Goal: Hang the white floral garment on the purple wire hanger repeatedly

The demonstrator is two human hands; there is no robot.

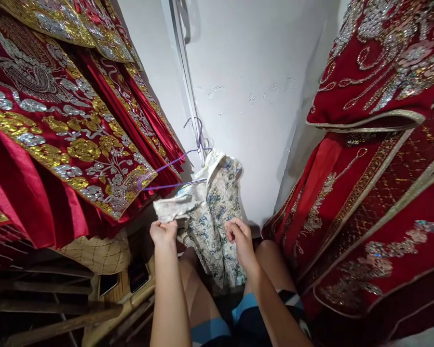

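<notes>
A cream shirt (217, 217) with a blue floral print hangs in front of me from a purple hanger (177, 184). The hanger's right end is inside the shirt, by the collar; its left arm sticks out bare beyond the cloth. My left hand (163, 233) is closed on the shirt's left edge, stretching that part out sideways. Against the front of the shirt, my right hand (239, 236) has its fingers curled in a pinch at the cloth. The fabric between those fingertips is mostly hidden.
The hanger's hook is by a narrow metal strip (188, 72) on the white wall (249, 120). Red embroidered garments (68, 125) hang at left, and sequined red ones (347, 193) at right. A wooden chair (104, 313) with phone-like dark objects (139, 275) stands lower left.
</notes>
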